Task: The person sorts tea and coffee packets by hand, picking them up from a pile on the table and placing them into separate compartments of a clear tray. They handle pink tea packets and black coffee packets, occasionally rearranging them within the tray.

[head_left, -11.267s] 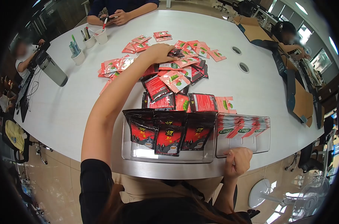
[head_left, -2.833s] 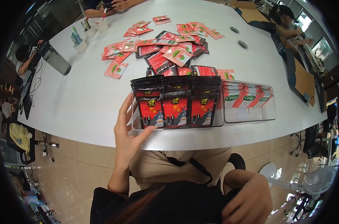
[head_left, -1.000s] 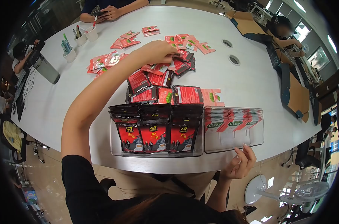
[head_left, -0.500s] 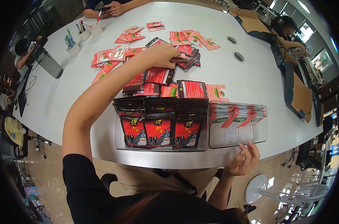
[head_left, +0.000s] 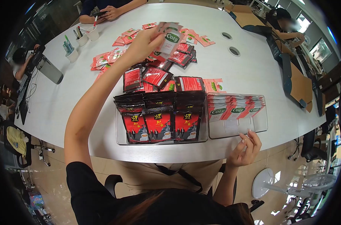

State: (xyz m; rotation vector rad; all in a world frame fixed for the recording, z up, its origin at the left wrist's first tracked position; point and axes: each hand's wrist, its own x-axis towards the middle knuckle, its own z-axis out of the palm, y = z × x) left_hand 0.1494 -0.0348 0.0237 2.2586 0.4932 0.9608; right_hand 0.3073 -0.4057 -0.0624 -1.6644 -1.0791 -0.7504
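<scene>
The left hand (head_left: 148, 42) is raised over the loose pile of sachets (head_left: 155, 77), and it pinches the held Cozy sachets (head_left: 171, 40) between the thumb and the fingers, at their left side. The held Cozy sachets show the green label to the camera; how many they are, I cannot tell. The right hand (head_left: 246, 150) is at the front edge of the right clear tray (head_left: 266, 125), with its fingers half bent and a little spread; whether it touches this edge, I cannot tell. Inside this tray, the pink Cozy sachets (head_left: 237, 110) stand in three rows toward the back. Just beside it, at the left, the left clear tray (head_left: 119, 140) holds black and red G7 sachets (head_left: 159, 124), upright in three columns. The loose pile, mixed red-black and pink, lies behind the trays on the white table (head_left: 249, 77). Farther left are a grey bottle (head_left: 49, 69) and three white cups (head_left: 72, 57) with pens. Across the table, a person's hands (head_left: 111, 13) hold a dark device (head_left: 99, 14).
</scene>
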